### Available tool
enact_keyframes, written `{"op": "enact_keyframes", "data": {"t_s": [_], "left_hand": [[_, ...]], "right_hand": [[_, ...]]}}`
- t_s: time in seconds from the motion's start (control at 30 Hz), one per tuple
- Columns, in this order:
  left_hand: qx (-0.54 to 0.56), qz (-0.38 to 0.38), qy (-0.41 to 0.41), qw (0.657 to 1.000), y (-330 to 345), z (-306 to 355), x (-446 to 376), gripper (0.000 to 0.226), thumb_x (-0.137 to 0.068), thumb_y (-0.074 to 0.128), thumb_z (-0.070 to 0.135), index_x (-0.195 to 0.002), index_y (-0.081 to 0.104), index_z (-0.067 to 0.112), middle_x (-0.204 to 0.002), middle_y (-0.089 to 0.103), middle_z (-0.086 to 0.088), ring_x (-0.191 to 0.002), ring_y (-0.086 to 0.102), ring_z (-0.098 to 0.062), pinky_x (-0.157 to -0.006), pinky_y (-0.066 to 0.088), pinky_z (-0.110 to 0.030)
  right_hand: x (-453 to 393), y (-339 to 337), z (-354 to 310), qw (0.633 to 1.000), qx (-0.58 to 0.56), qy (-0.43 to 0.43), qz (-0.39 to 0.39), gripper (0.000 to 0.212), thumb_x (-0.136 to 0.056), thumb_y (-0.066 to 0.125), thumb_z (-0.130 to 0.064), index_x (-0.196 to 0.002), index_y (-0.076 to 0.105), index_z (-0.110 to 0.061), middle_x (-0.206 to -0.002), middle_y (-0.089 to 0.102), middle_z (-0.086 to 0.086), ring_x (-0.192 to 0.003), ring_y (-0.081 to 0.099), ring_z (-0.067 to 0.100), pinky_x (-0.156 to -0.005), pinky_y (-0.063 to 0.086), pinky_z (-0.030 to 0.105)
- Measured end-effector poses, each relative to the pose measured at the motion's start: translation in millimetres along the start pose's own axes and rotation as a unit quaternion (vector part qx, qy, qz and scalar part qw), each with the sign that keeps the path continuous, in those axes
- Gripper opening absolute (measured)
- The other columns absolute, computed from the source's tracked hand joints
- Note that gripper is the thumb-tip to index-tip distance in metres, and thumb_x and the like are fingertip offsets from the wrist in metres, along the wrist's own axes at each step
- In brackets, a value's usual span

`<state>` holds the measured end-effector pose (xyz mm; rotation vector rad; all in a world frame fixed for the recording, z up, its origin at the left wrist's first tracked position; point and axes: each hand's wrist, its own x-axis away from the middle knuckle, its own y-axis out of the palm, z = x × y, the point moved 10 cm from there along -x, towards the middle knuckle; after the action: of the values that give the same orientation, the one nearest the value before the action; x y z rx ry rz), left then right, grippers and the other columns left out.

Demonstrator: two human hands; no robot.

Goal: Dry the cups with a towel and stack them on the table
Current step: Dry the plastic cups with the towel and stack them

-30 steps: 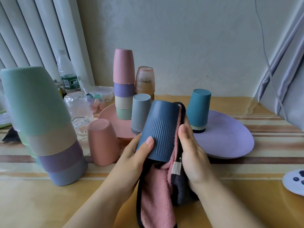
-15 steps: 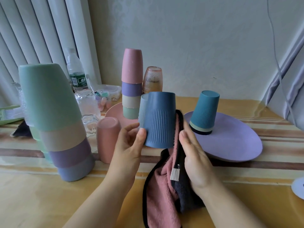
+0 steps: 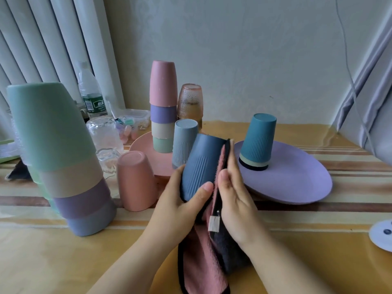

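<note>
The left hand (image 3: 178,200) curls round the dark blue cup (image 3: 201,166), thumb across its lower wall, holding it tilted toward one o'clock above the table (image 3: 63,262). At its three o'clock, the right hand (image 3: 235,200) presses the pink towel (image 3: 203,257) flat against the cup's side with straight fingers (image 3: 232,164). Both forearms rise from six o'clock. Three upturned cup stacks stand behind.
</note>
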<state>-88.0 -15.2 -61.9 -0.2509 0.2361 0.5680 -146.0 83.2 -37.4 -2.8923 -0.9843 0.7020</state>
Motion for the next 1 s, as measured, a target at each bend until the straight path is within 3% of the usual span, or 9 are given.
{"op": "enact_keyframes", "data": {"t_s": [0.17,0.3,0.43,0.5,0.7,0.77,0.87,0.93,1.0], "left_hand": [[0.085,-0.087,-0.037,0.992,19.6,-0.7,6.3,0.045,-0.077,0.061,0.047,-0.12,0.057,0.034,-0.112,0.069,0.019,-0.106,0.062,0.003,-0.085,0.046,-0.011],[0.199,-0.099,-0.076,0.972,21.2,-2.9,7.8,0.039,-0.079,0.061,0.042,-0.116,0.062,0.031,-0.114,0.072,0.005,-0.107,0.066,-0.01,-0.087,0.052,-0.02],[0.255,-0.061,-0.082,0.962,7.9,-5.2,-0.9,0.062,-0.07,0.064,0.05,-0.123,0.061,0.019,-0.117,0.07,-0.009,-0.108,0.066,-0.023,-0.091,0.055,-0.035],[0.253,-0.044,-0.091,0.962,0.7,-8.9,-4.6,0.069,-0.068,0.063,0.054,-0.124,0.059,0.015,-0.116,0.07,-0.011,-0.108,0.066,-0.026,-0.09,0.056,-0.04],[0.209,0.02,-0.067,0.976,-15.8,-1.2,-5.9,0.057,-0.078,0.074,0.049,-0.126,0.058,0.022,-0.106,0.072,-0.006,-0.091,0.072,-0.014,-0.06,0.057,-0.026],[0.195,0.072,-0.051,0.977,-24.6,1.3,-4.3,0.053,-0.076,0.065,0.042,-0.124,0.055,0.022,-0.097,0.071,-0.004,-0.082,0.072,-0.008,-0.052,0.056,-0.023],[0.119,0.111,-0.026,0.986,-32.3,0.1,-2.6,0.045,-0.075,0.054,0.053,-0.112,0.059,0.027,-0.088,0.074,0.005,-0.085,0.072,-0.014,-0.064,0.061,-0.045],[0.09,0.116,-0.022,0.989,-32.3,-1.7,-1.8,0.05,-0.076,0.053,0.064,-0.111,0.06,0.03,-0.091,0.073,0.012,-0.088,0.07,-0.007,-0.075,0.06,-0.04],[0.061,0.102,-0.025,0.993,-29.3,-4.1,-3.6,0.054,-0.071,0.063,0.072,-0.113,0.057,0.038,-0.097,0.07,0.018,-0.092,0.067,0.0,-0.081,0.057,-0.031]], "right_hand": [[-2.9,-23.1,-11.6,0.997,-0.074,-0.006,0.031,0.042,-0.09,0.027,-0.039,-0.131,0.022,-0.046,-0.138,0.021,-0.04,-0.125,0.02,-0.029,-0.097,0.021,-0.004],[-1.8,-21.5,-6.0,0.993,-0.112,0.011,0.033,0.032,-0.096,0.032,-0.045,-0.127,0.036,-0.048,-0.137,0.036,-0.037,-0.128,0.03,-0.02,-0.106,0.026,0.005],[1.4,-1.7,10.6,0.995,-0.089,0.051,-0.008,0.053,-0.091,0.034,-0.051,-0.14,0.04,-0.034,-0.145,0.041,-0.019,-0.136,0.032,-0.004,-0.118,0.023,0.034],[2.9,3.3,16.9,0.995,-0.073,0.071,-0.017,0.056,-0.09,0.035,-0.052,-0.142,0.039,-0.032,-0.145,0.041,-0.021,-0.136,0.032,-0.004,-0.117,0.023,0.037],[2.5,-4.1,19.4,0.994,-0.085,0.072,0.012,0.045,-0.089,0.038,-0.05,-0.133,0.046,-0.043,-0.141,0.042,-0.029,-0.133,0.031,-0.01,-0.118,0.022,0.033],[0.9,-7.4,14.7,0.994,-0.093,0.06,0.022,0.034,-0.09,0.038,-0.046,-0.123,0.048,-0.05,-0.138,0.042,-0.034,-0.131,0.03,-0.014,-0.116,0.022,0.025],[2.0,-6.0,13.6,0.995,-0.079,0.064,0.019,0.023,-0.094,0.041,-0.044,-0.115,0.041,-0.056,-0.125,0.039,-0.046,-0.119,0.03,-0.029,-0.105,0.024,0.003],[5.5,-0.4,12.7,0.996,-0.061,0.064,0.004,0.029,-0.095,0.038,-0.033,-0.113,0.035,-0.055,-0.116,0.034,-0.05,-0.106,0.028,-0.039,-0.088,0.024,-0.01],[7.9,8.0,8.3,0.998,-0.028,0.046,-0.018,0.034,-0.098,0.036,-0.026,-0.118,0.03,-0.053,-0.119,0.031,-0.049,-0.107,0.025,-0.04,-0.084,0.021,-0.011]]}}
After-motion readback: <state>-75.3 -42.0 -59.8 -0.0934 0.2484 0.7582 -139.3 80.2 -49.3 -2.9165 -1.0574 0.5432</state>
